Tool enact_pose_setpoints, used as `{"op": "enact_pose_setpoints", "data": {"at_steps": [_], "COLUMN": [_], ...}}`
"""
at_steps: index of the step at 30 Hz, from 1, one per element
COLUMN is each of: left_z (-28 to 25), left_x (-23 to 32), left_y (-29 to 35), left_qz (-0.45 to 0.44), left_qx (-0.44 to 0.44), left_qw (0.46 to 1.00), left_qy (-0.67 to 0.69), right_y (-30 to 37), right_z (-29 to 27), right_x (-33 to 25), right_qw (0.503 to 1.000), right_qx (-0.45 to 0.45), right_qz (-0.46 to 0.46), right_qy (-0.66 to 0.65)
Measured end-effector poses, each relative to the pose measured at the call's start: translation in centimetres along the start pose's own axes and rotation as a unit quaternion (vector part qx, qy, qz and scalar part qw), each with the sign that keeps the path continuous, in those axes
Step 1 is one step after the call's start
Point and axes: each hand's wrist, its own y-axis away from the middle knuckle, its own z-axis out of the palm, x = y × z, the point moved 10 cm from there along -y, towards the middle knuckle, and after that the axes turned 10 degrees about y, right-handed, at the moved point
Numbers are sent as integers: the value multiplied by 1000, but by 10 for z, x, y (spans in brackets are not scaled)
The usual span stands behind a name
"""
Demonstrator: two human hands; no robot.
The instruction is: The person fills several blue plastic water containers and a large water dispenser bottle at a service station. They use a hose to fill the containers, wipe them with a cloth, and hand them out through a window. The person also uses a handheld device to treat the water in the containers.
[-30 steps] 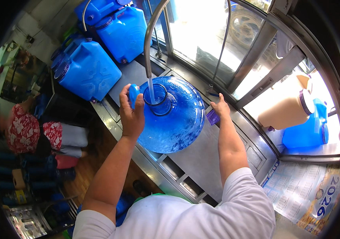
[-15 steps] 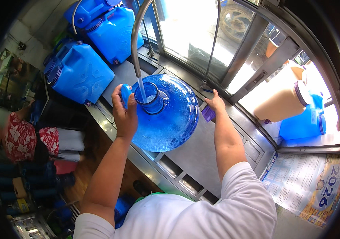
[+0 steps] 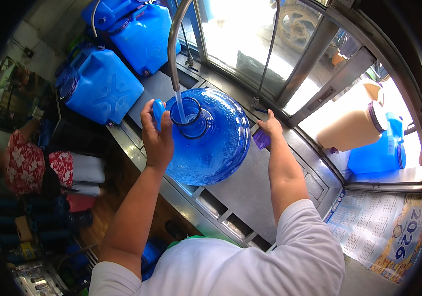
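A large round blue water bottle [image 3: 223, 143] stands upright on the steel counter [image 3: 250, 192]. A grey hose [image 3: 173, 54] hangs over its mouth, and a clear stream or tube end [image 3: 180, 104] reaches down into the neck. At the left of the neck, my left hand [image 3: 157, 143] pinches a light-blue plastic piece [image 3: 158, 112]; whether it is a cap or a handle is unclear. Right of the bottle, my right hand [image 3: 272, 126] has its fingers stretched toward a small blue lever [image 3: 261, 110]. Contact with the lever is uncertain. Something purple [image 3: 261, 139] shows beneath that hand.
Blue jerrycans [image 3: 103, 89] stand at the upper left. A window with a steel frame [image 3: 314, 93] lines the far side; beige [image 3: 351, 121] and blue containers sit in its opening. A person in a red patterned top [image 3: 25, 165] is at the left. A calendar [image 3: 369, 227] lies right.
The view has shifted slightly, and the person at the left has moved an arm. Both my hands keep about the same places at the bottle and the lever.
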Motion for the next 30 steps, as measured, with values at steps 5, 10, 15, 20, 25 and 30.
{"op": "enact_pose_setpoints", "data": {"at_steps": [5,10,15,20,25,30], "left_z": [1,2,0,1,3,2], "left_x": [-1,2,-2,1,5,7], "left_y": [1,1,2,2,2,3], "left_qz": [7,1,4,2,2,2], "left_qx": [-1,-2,-1,-3,-4,-4], "left_qw": [1000,1000,1000,1000,1000,1000], "left_qy": [14,13,2,2,-12,-8], "right_y": [0,-4,-3,-2,-5,-3], "right_z": [2,6,6,6,10,9], "right_x": [0,4,4,4,7,6], "right_qw": [1000,1000,1000,1000,1000,1000], "right_qx": [-4,6,7,4,20,21], "right_qz": [1,-1,1,4,-2,-5], "right_qy": [1,0,-3,-8,-15,-17]}}
